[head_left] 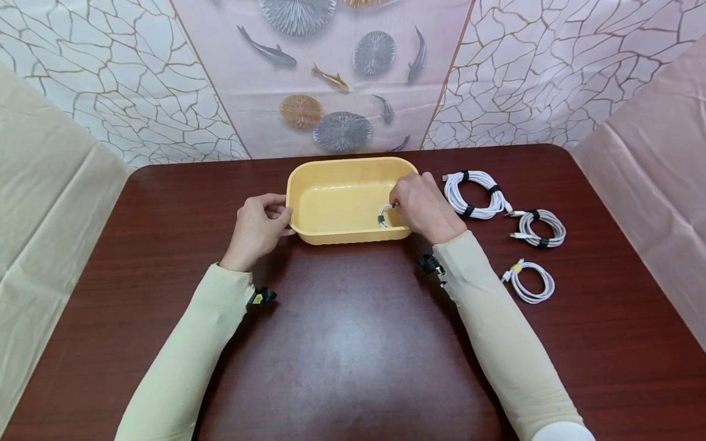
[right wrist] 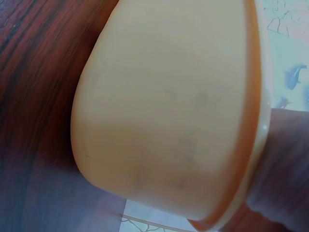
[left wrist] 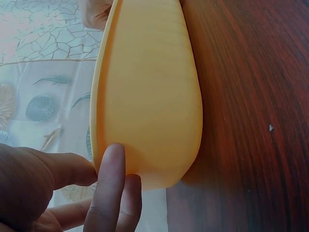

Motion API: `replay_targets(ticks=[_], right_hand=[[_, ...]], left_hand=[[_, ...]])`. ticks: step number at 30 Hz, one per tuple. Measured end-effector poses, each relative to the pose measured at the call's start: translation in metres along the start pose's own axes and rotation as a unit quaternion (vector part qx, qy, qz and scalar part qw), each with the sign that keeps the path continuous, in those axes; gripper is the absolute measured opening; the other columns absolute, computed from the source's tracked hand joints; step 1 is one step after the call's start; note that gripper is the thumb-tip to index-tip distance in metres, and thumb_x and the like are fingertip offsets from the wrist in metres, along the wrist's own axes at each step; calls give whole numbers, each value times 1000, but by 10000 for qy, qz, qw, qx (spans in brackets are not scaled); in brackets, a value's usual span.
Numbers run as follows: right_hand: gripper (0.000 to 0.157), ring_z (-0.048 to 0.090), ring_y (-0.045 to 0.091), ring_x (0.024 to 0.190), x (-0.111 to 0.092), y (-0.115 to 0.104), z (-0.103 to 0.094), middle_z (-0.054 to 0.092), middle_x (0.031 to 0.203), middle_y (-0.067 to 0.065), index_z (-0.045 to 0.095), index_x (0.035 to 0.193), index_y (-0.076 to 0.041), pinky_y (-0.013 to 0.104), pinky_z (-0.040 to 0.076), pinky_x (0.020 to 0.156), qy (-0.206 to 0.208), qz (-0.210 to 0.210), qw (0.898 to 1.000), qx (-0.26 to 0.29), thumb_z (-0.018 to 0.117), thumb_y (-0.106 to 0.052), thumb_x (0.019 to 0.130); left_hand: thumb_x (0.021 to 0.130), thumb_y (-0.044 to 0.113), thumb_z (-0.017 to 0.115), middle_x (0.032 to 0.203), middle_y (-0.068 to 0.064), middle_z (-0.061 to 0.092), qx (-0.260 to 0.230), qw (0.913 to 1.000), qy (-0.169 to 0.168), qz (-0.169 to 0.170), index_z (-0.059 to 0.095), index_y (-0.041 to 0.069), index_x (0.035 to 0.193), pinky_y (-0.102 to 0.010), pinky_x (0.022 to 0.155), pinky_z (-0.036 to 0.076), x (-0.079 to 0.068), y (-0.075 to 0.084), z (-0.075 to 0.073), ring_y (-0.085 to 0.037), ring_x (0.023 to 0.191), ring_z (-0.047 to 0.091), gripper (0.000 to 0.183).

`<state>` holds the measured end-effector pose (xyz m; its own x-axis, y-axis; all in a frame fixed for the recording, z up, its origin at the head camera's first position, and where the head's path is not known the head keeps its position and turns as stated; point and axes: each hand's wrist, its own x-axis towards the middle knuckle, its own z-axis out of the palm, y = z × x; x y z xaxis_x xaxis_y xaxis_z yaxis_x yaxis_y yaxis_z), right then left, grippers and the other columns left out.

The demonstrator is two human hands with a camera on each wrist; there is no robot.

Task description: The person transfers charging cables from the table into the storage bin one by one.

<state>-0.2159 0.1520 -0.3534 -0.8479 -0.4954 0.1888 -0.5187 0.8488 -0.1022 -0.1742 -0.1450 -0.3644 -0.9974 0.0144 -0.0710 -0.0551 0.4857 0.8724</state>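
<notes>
L hand (head_left: 256, 231) w/ pinch on yel. tub (head_left: 353, 235) rim, R hand (head_left: 421, 203) w/ grip on wht cable (head_left: 382, 217) inside!

No text, label, brand, number or sign is legible in any view. Faint darker marks show on the outer wall of the yellow tub (right wrist: 169, 111) in the right wrist view; they are blurred, and whether they are lettering cannot be determined. The dark device (head_left: 268, 296) at the left wrist bears a yellow patch (head_left: 257, 299), too small to read. The green tie (head_left: 381, 218) on the white cable coil (head_left: 384, 209) inside the tub is likewise too small for any marking to be made out.
</notes>
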Motion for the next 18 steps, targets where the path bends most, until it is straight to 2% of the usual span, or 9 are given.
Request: replay_targets(ticks=[8,18], right_hand=[[23,67,25,73,1,1,2,70,65,1,73,61,-13,44,39,70,-189,133,9997,39,71,-3,82],[37,55,19,63,4,1,-1,47,53,-4,57,50,-16,45,38,77,-366,330,9988,-41,62,5,79]], left_hand=[[100,10,59,105,-20,65,18,10000,-22,-10,63,-5,131,-36,74,69,1,-1,-1,-12,74,70,35],[100,10,59,106,-20,65,10,10000,2,0,62,-5,132,-40,77,68,0,1,-1,-12,75,69,35]])
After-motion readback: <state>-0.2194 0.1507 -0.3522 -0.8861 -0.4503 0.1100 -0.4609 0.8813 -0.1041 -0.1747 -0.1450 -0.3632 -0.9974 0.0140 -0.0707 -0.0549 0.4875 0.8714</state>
